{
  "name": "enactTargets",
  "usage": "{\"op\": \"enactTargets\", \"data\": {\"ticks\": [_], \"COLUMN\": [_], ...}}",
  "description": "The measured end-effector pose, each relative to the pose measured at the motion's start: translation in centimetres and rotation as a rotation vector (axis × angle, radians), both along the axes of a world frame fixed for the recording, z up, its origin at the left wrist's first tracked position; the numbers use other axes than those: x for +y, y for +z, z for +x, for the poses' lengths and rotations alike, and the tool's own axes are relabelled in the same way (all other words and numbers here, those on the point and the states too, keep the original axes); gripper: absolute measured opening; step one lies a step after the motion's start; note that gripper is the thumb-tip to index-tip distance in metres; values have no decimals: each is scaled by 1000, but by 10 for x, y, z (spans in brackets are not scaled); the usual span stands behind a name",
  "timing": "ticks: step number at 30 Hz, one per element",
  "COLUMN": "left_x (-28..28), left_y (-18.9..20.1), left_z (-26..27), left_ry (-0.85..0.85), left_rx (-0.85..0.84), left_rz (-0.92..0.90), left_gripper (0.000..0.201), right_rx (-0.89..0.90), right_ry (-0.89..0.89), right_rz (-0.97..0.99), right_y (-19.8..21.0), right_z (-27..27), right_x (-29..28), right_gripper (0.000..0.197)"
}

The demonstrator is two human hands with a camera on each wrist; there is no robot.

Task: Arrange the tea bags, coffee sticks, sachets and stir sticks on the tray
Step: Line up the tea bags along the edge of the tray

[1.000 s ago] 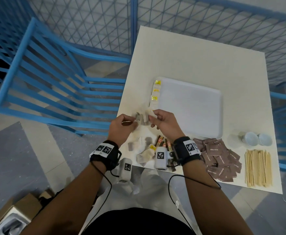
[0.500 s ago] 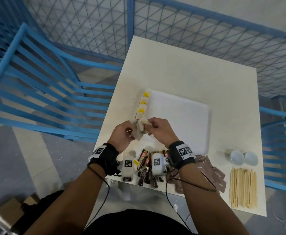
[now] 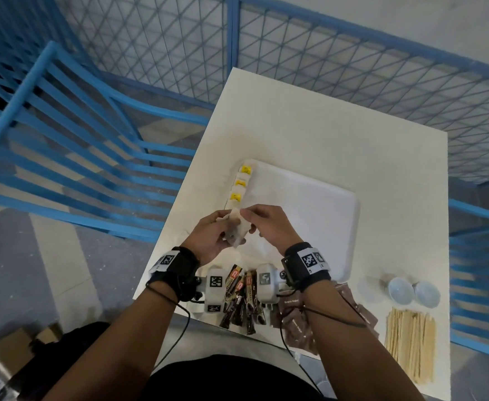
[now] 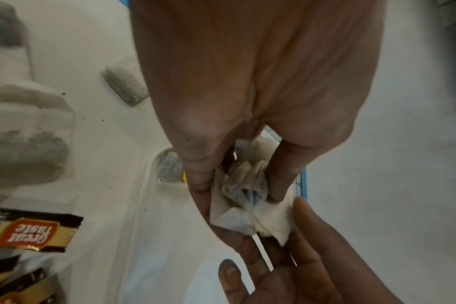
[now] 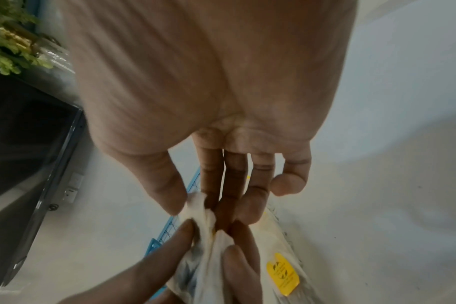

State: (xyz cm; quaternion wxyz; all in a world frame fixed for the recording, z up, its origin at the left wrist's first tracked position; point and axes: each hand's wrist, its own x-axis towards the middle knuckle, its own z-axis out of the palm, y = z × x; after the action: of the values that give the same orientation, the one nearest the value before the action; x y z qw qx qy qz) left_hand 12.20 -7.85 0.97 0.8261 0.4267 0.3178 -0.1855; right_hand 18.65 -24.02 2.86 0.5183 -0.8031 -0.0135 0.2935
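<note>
Paper is the whole story with the tea bags (image 3: 236, 230): a small crumpled bunch of them sits above the near-left corner of the tray (image 3: 318, 209), held between both hands. The left hand (image 3: 208, 241) has fingers and thumb curled round the bunch, and the right hand (image 3: 269, 227) pinches its upper edge between thumb and fingertips. They should weigh next to nothing and be soft and easily torn (dark specks on the tabletop (image 4: 97, 115) look like spilled leaf, so some may already be leaking). A light pinch on the folded paper edge seems the safest hold, not a squeeze on the filled belly, and one bag peeled off at a time. Three yellow-tagged bags (image 3: 239, 183) already lie in a line along the tray's left edge, so the next one likely belongs at the near end of that line. Coffee sticks (image 3: 241, 296), brown sachets (image 3: 295, 316) and stir sticks (image 3: 411, 342) wait on the tabletop's near side.
</note>
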Motion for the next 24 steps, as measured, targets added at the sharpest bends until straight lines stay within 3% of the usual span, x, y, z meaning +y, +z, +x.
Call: {"op": "enactTargets", "data": {"ticks": [6,13,20,24], "left_x": [9,18,20,21], "left_y": [-1,1,0,2], "left_z": [7,17,21,21], "left_ry": [-52,33,-49,-62], "left_rx": [46,44,-4,-3], "left_rz": [1,-79,-8,-44], "left_gripper": [31,37,9,7], "right_rx": [-51,-99,3,66], "right_ry": [-65,-244,-280,-285], "right_rz": [-79,-117,-16,127], "right_y": [4,13,21,21], "right_z": [7,6,2,5], "right_x": [3,12,24,23], "right_gripper": [10,12,22,25]}}
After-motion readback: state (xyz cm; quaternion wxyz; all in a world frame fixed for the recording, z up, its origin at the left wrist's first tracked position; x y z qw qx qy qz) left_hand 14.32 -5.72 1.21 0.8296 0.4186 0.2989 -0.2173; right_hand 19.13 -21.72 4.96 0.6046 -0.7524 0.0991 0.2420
